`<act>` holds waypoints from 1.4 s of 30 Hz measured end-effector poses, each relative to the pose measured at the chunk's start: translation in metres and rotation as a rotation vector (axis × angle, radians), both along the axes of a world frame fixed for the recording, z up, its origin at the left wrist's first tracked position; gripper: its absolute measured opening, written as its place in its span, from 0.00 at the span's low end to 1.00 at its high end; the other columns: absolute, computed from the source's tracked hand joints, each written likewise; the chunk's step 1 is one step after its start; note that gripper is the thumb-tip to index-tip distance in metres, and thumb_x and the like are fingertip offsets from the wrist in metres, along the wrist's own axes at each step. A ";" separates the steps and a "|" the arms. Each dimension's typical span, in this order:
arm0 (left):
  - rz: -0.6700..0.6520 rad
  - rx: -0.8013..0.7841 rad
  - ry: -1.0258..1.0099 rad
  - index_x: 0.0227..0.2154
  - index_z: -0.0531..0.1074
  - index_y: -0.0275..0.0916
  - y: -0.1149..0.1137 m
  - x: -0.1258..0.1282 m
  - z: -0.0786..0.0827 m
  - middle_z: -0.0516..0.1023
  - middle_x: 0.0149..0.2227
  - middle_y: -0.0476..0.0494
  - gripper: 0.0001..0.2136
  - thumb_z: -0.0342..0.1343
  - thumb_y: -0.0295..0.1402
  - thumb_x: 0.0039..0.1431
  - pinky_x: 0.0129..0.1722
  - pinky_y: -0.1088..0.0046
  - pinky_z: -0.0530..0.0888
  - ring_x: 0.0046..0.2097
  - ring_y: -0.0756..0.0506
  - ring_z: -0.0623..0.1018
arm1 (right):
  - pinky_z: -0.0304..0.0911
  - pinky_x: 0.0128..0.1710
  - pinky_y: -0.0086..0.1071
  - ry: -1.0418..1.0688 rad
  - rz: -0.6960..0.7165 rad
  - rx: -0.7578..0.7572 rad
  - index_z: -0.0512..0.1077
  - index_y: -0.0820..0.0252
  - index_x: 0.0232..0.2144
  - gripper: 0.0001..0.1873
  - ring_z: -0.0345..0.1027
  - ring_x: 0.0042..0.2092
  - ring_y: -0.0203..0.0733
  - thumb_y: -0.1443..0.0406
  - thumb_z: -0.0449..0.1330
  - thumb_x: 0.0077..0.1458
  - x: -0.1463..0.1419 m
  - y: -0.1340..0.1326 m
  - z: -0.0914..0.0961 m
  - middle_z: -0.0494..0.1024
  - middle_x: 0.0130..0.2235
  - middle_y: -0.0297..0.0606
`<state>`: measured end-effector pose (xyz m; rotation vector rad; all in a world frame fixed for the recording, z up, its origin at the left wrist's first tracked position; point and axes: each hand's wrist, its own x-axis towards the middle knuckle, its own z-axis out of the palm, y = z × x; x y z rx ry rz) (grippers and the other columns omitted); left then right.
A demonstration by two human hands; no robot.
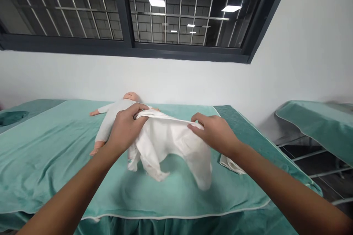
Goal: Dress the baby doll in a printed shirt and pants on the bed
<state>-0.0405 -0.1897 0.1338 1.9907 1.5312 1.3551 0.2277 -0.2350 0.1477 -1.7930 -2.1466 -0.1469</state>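
Observation:
A white baby garment hangs above the green towel, its legs dangling down and blurred by motion. My left hand is closed on its left upper edge. My right hand pinches the right upper edge, so the cloth stretches between both hands. Behind my left hand a baby doll in a pale grey suit lies on its back, head toward the wall, partly hidden by my hand and the garment.
A folded white cloth lies on the towel under my right wrist. The bed's front edge runs close below. A second green-covered bed stands at the right across a gap. A white wall and barred window are behind.

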 end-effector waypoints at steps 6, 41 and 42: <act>-0.088 0.003 0.187 0.37 0.77 0.45 -0.010 0.006 0.007 0.82 0.40 0.51 0.10 0.52 0.39 0.59 0.43 0.70 0.72 0.43 0.42 0.78 | 0.42 0.26 0.33 -0.292 -0.153 -0.013 0.72 0.57 0.39 0.10 0.62 0.24 0.42 0.67 0.50 0.61 0.002 0.006 -0.010 0.73 0.24 0.40; 0.047 -0.141 0.663 0.54 0.68 0.37 0.094 0.044 -0.133 0.69 0.59 0.31 0.18 0.50 0.34 0.63 0.56 0.60 0.68 0.60 0.35 0.69 | 0.59 0.54 0.42 -0.037 -0.085 -0.015 0.67 0.67 0.57 0.25 0.62 0.58 0.54 0.72 0.48 0.59 -0.027 0.130 -0.134 0.68 0.61 0.56; -0.064 -0.173 0.596 0.54 0.68 0.36 0.089 0.057 -0.150 0.69 0.59 0.32 0.18 0.49 0.32 0.63 0.58 0.63 0.67 0.61 0.38 0.69 | 0.57 0.58 0.41 0.035 -0.021 -0.069 0.66 0.67 0.58 0.24 0.61 0.60 0.52 0.70 0.48 0.60 -0.038 0.131 -0.153 0.68 0.62 0.54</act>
